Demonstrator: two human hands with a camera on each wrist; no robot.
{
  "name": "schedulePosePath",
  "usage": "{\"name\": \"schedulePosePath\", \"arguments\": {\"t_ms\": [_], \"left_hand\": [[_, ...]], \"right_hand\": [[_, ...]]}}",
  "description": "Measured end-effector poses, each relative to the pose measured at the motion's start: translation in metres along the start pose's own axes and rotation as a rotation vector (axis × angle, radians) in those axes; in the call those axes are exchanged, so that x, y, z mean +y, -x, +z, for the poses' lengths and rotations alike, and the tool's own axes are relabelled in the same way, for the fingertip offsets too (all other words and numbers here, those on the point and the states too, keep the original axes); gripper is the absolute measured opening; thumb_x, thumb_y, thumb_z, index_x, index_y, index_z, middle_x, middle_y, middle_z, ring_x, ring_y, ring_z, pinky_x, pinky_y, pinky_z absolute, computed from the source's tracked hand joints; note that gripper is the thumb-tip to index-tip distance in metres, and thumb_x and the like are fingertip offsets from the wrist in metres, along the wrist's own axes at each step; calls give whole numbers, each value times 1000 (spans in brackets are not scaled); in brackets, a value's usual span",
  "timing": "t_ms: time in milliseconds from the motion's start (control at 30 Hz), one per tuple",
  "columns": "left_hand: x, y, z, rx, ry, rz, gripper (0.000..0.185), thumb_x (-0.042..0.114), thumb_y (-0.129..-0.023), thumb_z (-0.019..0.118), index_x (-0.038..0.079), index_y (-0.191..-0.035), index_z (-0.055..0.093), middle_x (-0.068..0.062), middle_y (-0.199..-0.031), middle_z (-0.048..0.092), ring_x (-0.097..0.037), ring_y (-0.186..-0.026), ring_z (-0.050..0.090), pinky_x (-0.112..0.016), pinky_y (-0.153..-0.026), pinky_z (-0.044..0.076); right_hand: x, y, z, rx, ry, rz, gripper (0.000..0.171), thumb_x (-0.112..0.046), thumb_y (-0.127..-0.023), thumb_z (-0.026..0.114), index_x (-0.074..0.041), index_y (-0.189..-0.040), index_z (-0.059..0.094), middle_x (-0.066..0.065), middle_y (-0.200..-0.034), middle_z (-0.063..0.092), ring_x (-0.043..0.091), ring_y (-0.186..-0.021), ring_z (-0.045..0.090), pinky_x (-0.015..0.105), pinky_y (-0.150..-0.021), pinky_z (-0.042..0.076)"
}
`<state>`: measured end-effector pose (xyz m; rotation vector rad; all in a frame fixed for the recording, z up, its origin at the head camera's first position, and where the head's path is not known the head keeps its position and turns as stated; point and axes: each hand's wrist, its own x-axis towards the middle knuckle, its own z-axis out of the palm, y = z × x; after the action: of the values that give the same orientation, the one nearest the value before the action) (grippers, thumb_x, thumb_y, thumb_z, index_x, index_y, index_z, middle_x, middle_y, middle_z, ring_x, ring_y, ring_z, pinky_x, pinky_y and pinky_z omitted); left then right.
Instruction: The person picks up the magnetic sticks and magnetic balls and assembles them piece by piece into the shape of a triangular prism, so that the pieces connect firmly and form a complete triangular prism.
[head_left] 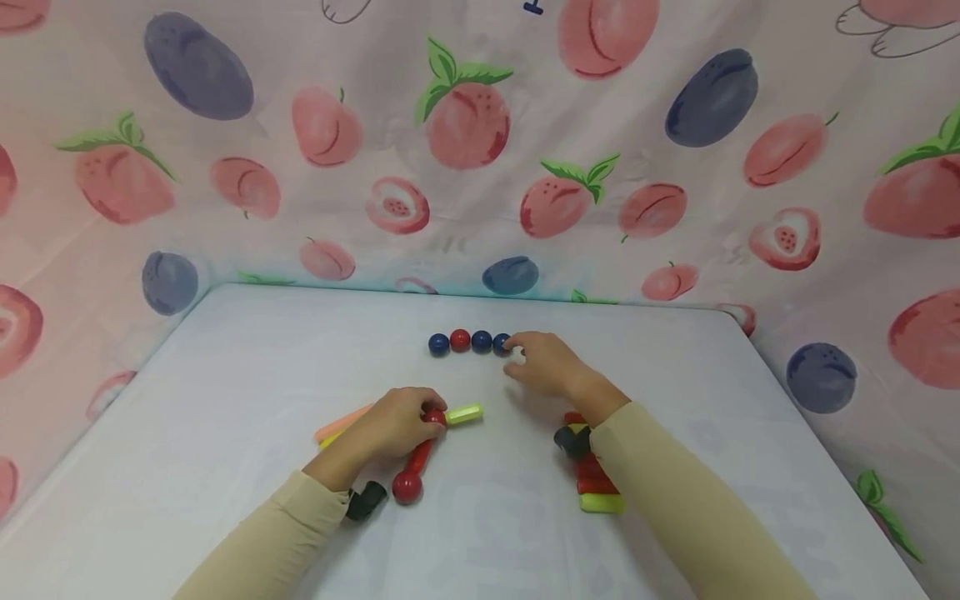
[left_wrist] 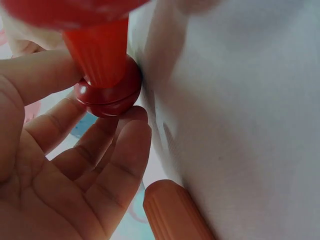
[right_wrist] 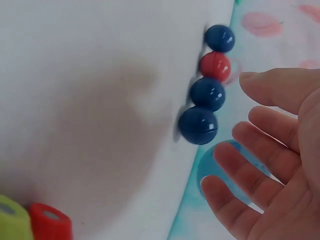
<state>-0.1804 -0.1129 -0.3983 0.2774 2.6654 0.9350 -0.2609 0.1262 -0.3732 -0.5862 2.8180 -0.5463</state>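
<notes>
My left hand [head_left: 396, 423] pinches a red ball [left_wrist: 114, 99] between thumb and fingers. A red rod [head_left: 421, 456] runs from that ball to another red ball [head_left: 407, 488] nearer me. On the held ball's far side, a yellow-green rod [head_left: 464, 414] points right. My right hand [head_left: 549, 365] hovers at the right end of a row of balls, fingers loosely bent and nothing held. A dark blue ball [right_wrist: 198, 125] is nearest to it; beyond lie another blue ball [right_wrist: 207, 94], a red one [right_wrist: 215, 66] and a further blue one [right_wrist: 220, 38].
An orange rod [head_left: 341, 422] and a yellow rod [head_left: 328, 439] lie partly under my left forearm. Red rods [head_left: 592, 468] and a yellow-green rod [head_left: 602, 502] sit beside my right sleeve. A fruit-print cloth [head_left: 465, 225] hangs behind the white table [head_left: 510, 550].
</notes>
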Motion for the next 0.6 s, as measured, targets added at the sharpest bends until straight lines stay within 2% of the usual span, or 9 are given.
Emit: {"name": "schedulePosePath", "arguments": {"t_ms": [333, 467, 600], "left_hand": [[-1, 1, 1, 7, 20, -4, 25, 10, -89, 74, 10, -114, 71, -1, -96, 62, -18, -83, 56, -28, -66, 50], [0, 1, 1, 10, 20, -1, 25, 11, -89, 74, 11, -114, 71, -1, -96, 62, -18, -83, 56, -28, -65, 50], [-1, 1, 0, 10, 11, 0, 26, 10, -89, 74, 11, -115, 71, -2, -97, 62, -18, -83, 56, -28, -65, 49]], "right_hand": [[0, -17, 0, -27, 14, 57, 48, -24, -97, 63, -6, -141, 56, 13, -144, 54, 32, -137, 44, 48, -113, 32], [-1, -20, 2, -47, 7, 72, 48, -24, -97, 62, -6, -141, 55, 13, -145, 52, 32, -138, 43, 48, -113, 31], [-1, -20, 3, -29, 11, 63, 43, -24, -98, 62, -6, -137, 59, 13, -138, 58, 31, -132, 48, 47, -111, 36]]}}
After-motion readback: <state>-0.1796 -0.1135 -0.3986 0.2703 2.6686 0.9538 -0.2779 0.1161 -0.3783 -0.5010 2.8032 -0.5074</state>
